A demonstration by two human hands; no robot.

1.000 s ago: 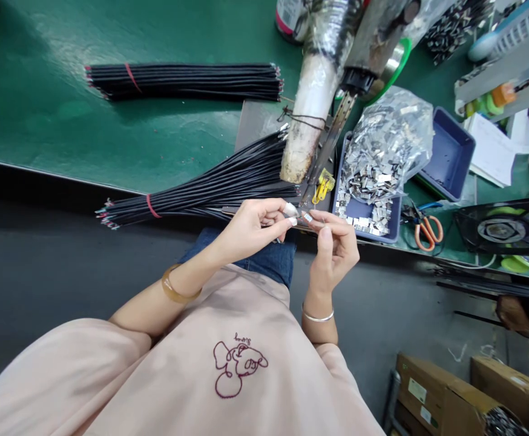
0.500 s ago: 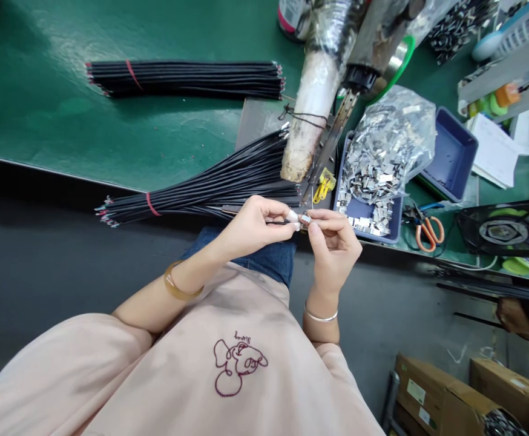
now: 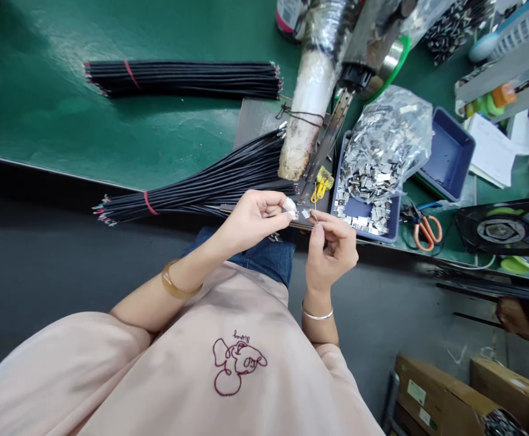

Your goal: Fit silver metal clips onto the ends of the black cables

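Note:
My left hand is closed in a pinch near the bench edge, with white coverings on the thumb and finger tips. What it holds, if anything, is hidden behind the fingers. Just to its right, my right hand pinches a small silvery metal connector shell between thumb and forefinger. Behind my left hand lies a fanned bundle of black cables, tied with a red band, its stripped ends toward the left. A soldering iron points down beside a white, wire-tied roll above both hands.
A blue tray with many metal shells and a plastic bag stands right of my hands. Orange-handled cutters, a small fan and an unfilled-looking blue tray lie further right. Another cable bundle lies behind.
My hands have drawn slightly apart at the fingertips. The black cable seen between my left fingers is hidden now, and the metal shell shows more plainly at my right fingertips.

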